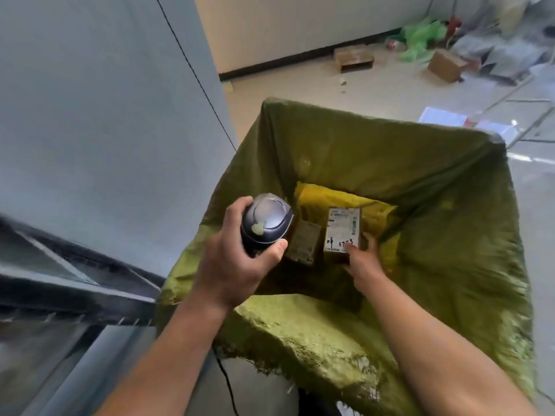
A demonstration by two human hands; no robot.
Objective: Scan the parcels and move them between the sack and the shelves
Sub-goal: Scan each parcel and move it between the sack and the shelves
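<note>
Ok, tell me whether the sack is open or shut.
Open. The sack has its mouth spread wide, with the labelled parcel and a plain parcel visible inside.

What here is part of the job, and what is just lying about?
Job: scanner in left hand; labelled parcel in right hand; plain parcel; sack; shelf.
Lying about: box by wall; second box; green bags; papers.
</note>
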